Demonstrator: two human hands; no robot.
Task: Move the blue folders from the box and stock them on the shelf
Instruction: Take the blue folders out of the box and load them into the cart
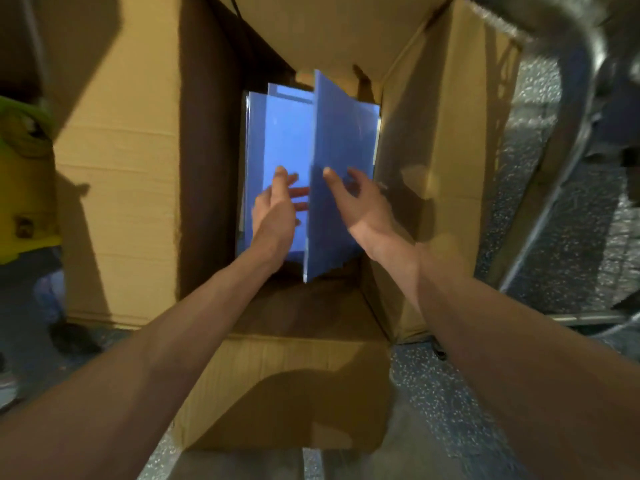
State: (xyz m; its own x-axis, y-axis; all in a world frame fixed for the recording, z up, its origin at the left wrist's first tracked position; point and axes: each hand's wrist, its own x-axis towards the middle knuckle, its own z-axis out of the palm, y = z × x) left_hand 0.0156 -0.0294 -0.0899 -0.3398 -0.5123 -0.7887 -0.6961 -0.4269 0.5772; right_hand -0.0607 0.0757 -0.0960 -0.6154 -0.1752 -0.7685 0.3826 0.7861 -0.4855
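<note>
A tall open cardboard box (433,140) stands on the floor below me, with several blue folders (277,133) lying flat deep inside it. One blue folder (343,133) is tipped up on edge at the right of the stack. My left hand (275,209) reaches into the box with thumb up, and its straight fingers slip under the raised folder's left edge. My right hand (360,199) rests on the raised folder's right face, its fingers spread and loosely bent. No shelf is in view.
The box flaps (121,168) stand out to the left, front and right. A metal tube frame (571,150) rises at the right over a speckled floor (571,254). A yellow and green object (24,174) sits at the left edge.
</note>
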